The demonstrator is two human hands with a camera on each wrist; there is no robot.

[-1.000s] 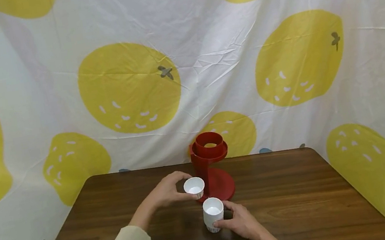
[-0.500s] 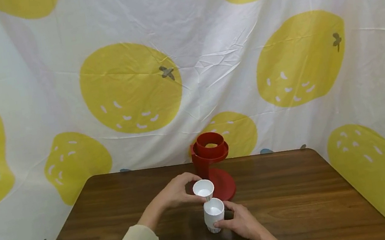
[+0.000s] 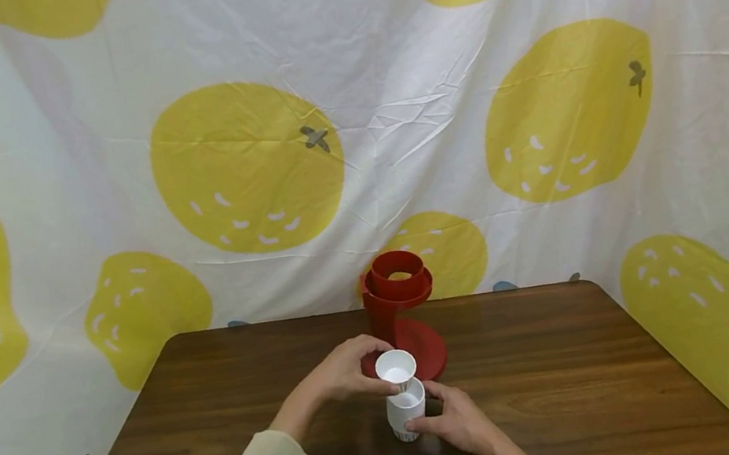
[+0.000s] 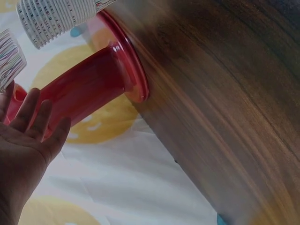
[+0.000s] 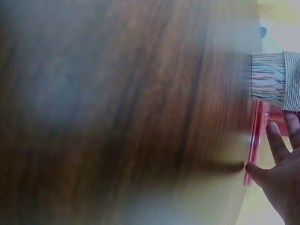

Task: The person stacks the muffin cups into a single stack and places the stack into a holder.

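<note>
Between thumb and fingers my left hand (image 3: 347,371) pinches a single white paper cup (image 3: 396,366) by its side, mouth up. Just beneath it stands a stack of nested paper cups (image 3: 406,417), upright on the table. My right hand (image 3: 457,421) holds that stack from the right side, thumb in front. Whether the single cup touches the stack's top rim I cannot tell. Coloured squiggly lines mark the single cup (image 4: 10,60) in the left wrist view. In the right wrist view, the stack (image 5: 270,80) shows the same pattern at its lowest cup, with close-set rims above.
A red stand (image 3: 427,346) with a round base and a ring-shaped holder on top stands just behind the cups. The brown wooden table (image 3: 572,362) ends at a white cloth (image 3: 391,32) printed with large yellow fruit.
My left hand has carried the single cup to the right and toward me, from beside the stack to over its mouth. The right hand and stack have stayed in place.
</note>
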